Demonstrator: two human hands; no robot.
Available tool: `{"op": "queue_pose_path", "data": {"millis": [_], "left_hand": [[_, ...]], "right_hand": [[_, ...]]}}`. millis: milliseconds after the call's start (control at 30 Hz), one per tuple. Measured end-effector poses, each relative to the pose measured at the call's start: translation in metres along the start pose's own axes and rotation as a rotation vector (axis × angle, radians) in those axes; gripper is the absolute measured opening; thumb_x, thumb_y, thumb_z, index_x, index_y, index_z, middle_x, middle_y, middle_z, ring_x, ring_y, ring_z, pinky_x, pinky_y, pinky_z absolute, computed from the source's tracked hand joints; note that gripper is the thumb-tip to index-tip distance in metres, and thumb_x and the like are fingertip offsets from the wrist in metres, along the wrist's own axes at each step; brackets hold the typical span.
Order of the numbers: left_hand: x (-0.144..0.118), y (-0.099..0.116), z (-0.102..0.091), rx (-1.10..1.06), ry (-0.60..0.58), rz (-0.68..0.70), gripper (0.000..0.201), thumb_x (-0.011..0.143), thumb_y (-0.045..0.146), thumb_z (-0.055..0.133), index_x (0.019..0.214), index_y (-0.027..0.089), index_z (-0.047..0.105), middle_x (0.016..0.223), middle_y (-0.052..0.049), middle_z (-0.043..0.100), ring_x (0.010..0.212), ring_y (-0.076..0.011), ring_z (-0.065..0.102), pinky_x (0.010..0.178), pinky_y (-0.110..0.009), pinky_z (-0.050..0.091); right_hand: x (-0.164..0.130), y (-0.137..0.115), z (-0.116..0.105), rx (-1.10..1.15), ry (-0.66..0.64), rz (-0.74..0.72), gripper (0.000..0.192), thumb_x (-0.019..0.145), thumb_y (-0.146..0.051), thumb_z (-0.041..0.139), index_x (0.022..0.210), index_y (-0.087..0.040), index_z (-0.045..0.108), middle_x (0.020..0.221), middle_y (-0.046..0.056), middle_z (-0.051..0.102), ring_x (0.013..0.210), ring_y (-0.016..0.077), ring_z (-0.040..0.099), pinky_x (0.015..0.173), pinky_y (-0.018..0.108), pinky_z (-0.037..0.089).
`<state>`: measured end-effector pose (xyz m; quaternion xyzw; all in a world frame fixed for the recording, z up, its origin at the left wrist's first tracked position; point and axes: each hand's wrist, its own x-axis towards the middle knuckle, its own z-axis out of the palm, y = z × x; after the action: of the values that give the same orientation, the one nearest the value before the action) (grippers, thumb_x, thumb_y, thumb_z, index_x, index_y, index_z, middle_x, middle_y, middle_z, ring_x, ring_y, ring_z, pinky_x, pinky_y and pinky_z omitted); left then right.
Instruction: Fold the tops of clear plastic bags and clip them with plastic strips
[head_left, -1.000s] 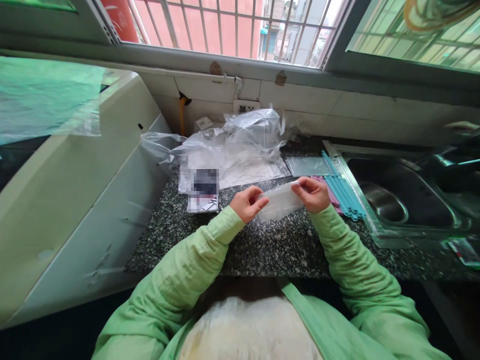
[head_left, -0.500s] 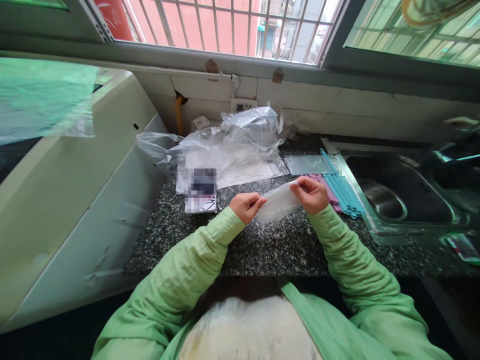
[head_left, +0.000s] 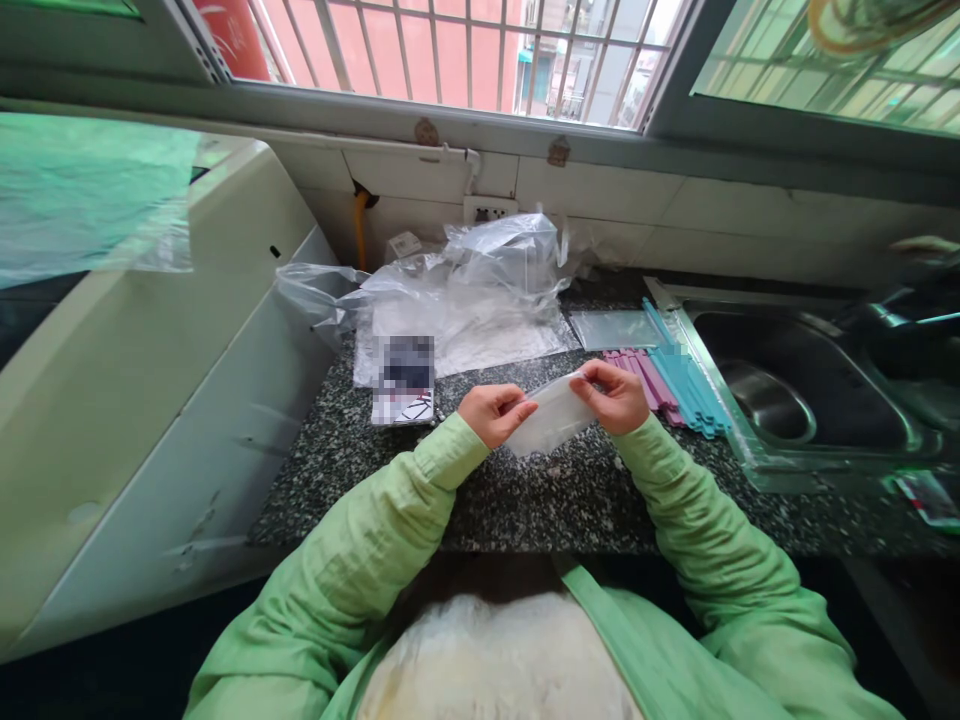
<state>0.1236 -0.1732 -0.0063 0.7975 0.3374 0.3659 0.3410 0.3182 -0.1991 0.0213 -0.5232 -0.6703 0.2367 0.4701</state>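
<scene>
The left hand (head_left: 491, 413) and the right hand (head_left: 616, 395) are apart, each pinching one end of a clear plastic bag (head_left: 551, 415) between thumb and fingers. The bag slopes between them over the near part of the table (head_left: 540, 510); whether its lower edge touches down is hard to tell. Pink strips (head_left: 651, 385) and blue strips (head_left: 694, 395) lie just beyond the right hand, beside the sink (head_left: 810, 390). The step in hand looks like handling the bag by its edge; the next move seems to call for light, careful fingertips on such thin film.
</scene>
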Motion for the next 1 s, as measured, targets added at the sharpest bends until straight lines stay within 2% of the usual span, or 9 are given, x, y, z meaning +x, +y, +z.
{"op": "queue_pose_path", "data": {"millis": [133, 233, 367, 567, 700, 800, 1000], "left_hand": [[0.001, 0.001, 0.002, 0.033, 0.009, 0.073, 0.036, 0.079, 0.038, 0.041, 0.051, 0.015, 0.045, 0.045, 0.005, 0.033, 0.044, -0.006, 0.03, 0.044, -0.02, 0.025], [0.001, 0.002, 0.003, -0.002, 0.004, 0.062, 0.037, 0.079, 0.038, 0.041, 0.05, 0.015, 0.044, 0.046, 0.005, 0.032, 0.044, -0.0057, 0.029, 0.044, -0.02, 0.025], [0.001, 0.003, 0.005, -0.129, -0.07, -0.046, 0.038, 0.076, 0.044, 0.043, 0.053, 0.014, 0.047, 0.046, 0.005, 0.032, 0.045, -0.0057, 0.029, 0.043, -0.019, 0.024], [0.003, -0.001, 0.002, -0.269, -0.266, -0.216, 0.044, 0.068, 0.054, 0.049, 0.051, 0.014, 0.046, 0.046, 0.005, 0.031, 0.045, -0.0054, 0.028, 0.042, -0.019, 0.022], [0.003, -0.002, 0.001, -0.223, -0.25, -0.223, 0.042, 0.066, 0.054, 0.053, 0.057, 0.013, 0.05, 0.047, 0.006, 0.033, 0.046, -0.0055, 0.029, 0.042, -0.019, 0.021], [0.002, 0.0, 0.006, -0.287, -0.242, -0.221, 0.045, 0.067, 0.056, 0.051, 0.055, 0.012, 0.05, 0.046, 0.006, 0.031, 0.045, -0.0048, 0.027, 0.041, -0.019, 0.02], [0.0, 0.0, 0.013, -0.346, -0.213, -0.235, 0.047, 0.068, 0.055, 0.051, 0.056, 0.01, 0.055, 0.044, 0.004, 0.036, 0.043, -0.0044, 0.029, 0.039, -0.018, 0.021]], "right_hand": [[0.0, 0.001, 0.0, 0.019, 0.006, 0.01, 0.029, 0.07, -0.043, 0.059, 0.062, -0.016, 0.054, 0.057, 0.0, 0.049, 0.055, 0.0099, 0.045, 0.052, 0.023, 0.038], [0.0, 0.0, -0.001, 0.032, 0.009, 0.038, 0.03, 0.069, -0.044, 0.059, 0.061, -0.016, 0.055, 0.056, -0.001, 0.049, 0.053, 0.0096, 0.045, 0.05, 0.022, 0.038], [0.001, 0.0, -0.003, 0.045, 0.011, 0.065, 0.031, 0.068, -0.045, 0.06, 0.06, -0.016, 0.055, 0.053, -0.001, 0.048, 0.052, 0.0096, 0.044, 0.047, 0.022, 0.036], [0.001, -0.003, -0.005, 0.04, -0.064, 0.064, 0.03, 0.068, -0.044, 0.059, 0.06, -0.016, 0.055, 0.053, -0.001, 0.048, 0.051, 0.0091, 0.043, 0.045, 0.021, 0.035], [0.0, -0.005, -0.001, 0.01, -0.122, 0.053, 0.031, 0.07, -0.044, 0.058, 0.06, -0.016, 0.054, 0.054, -0.001, 0.049, 0.052, 0.0087, 0.043, 0.046, 0.021, 0.035], [-0.001, -0.005, 0.002, -0.008, -0.153, 0.037, 0.031, 0.071, -0.044, 0.057, 0.059, -0.015, 0.054, 0.055, 0.0, 0.051, 0.052, 0.0087, 0.044, 0.048, 0.021, 0.036], [-0.002, -0.004, 0.005, -0.015, -0.146, 0.03, 0.029, 0.071, -0.041, 0.057, 0.059, -0.015, 0.055, 0.054, 0.0, 0.052, 0.052, 0.0088, 0.045, 0.049, 0.021, 0.037]]}}
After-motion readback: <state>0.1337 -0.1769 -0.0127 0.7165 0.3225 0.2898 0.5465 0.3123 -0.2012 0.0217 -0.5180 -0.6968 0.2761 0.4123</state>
